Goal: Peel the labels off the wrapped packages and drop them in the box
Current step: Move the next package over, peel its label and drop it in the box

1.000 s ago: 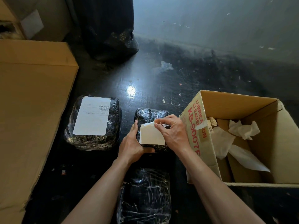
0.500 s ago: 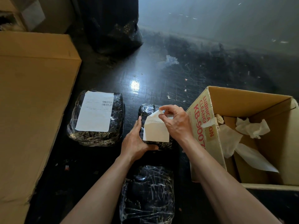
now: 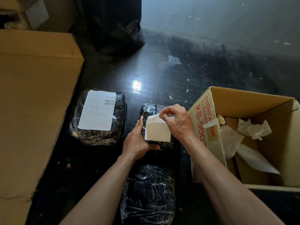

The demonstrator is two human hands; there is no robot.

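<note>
Item: small wrapped package (image 3: 150, 109) on dark floor beside open box (image 3: 253, 101), steadied by left hand (image 3: 138, 140); right hand (image 3: 177, 122) pinching label (image 3: 157, 131), top corner lifted; risk: tearing if pulled sharply.

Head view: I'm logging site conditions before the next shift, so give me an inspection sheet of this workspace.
Surface: dark scuffed glossy floor, scattered specks and a glare spot.
Job's things: small black film-wrapped package with white label, top edge lifted; larger wrapped package with printed barcode label intact; unlabelled wrapped package nearest; open cardboard box with red lettering holding crumpled white peeled labels.
Clutter: small wrap scrap.
Grippers: left hand steadies the small package; right hand pinches the label edge.
Cables: nothing seen.
Surroundings: big flat cardboard carton, black bag.
</note>
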